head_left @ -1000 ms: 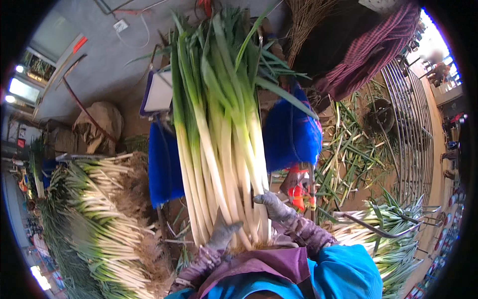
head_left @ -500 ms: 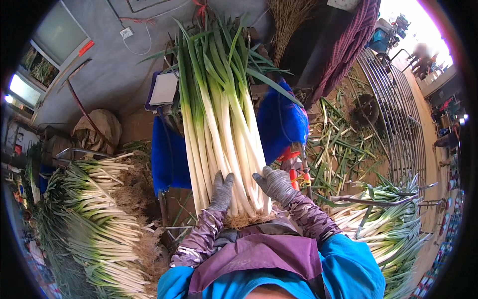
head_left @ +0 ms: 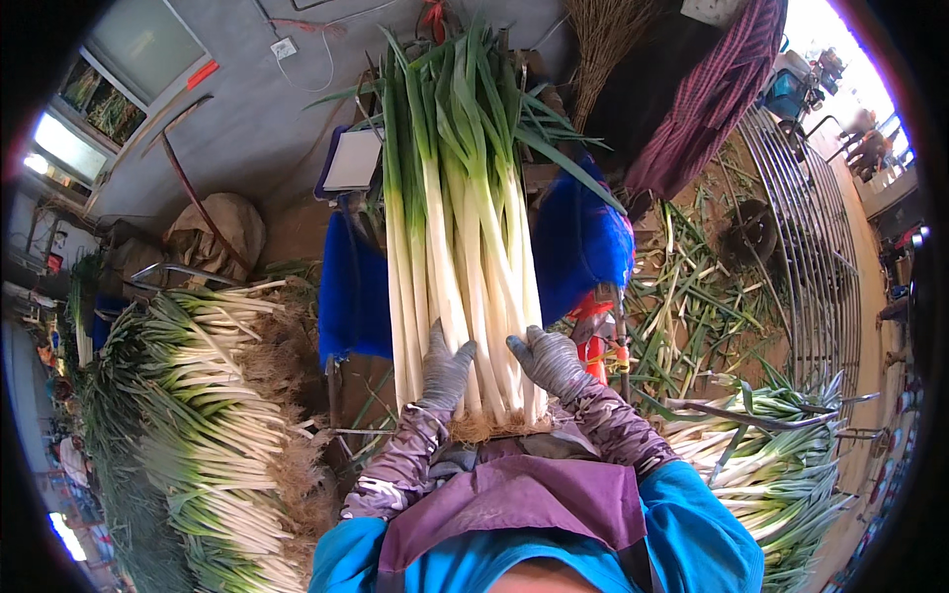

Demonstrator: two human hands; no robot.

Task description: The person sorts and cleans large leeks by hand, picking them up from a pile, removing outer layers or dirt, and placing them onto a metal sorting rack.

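Observation:
A thick bundle of long green onions lies lengthwise in front of me, green leaves at the far end and roots close to my apron. My left hand, in a grey glove, rests on the white lower stalks. Its fingers are stretched out, with the thumb apart. At the bundle's right edge, my right hand, gloved alike, touches the outer stalks, thumb apart from the fingers. Blue cloth hangs at the left of the bundle, and more blue cloth at its right.
Many green onions are heaped at left, roots facing me. Another pile lies at right beside metal bars. Loose trimmed leaves litter the floor. A white board, a twig broom and a metal rack stand farther off.
The whole scene has shifted slightly right in the picture as the view turned. Both hands stay on the lower stalks, moved only a little.

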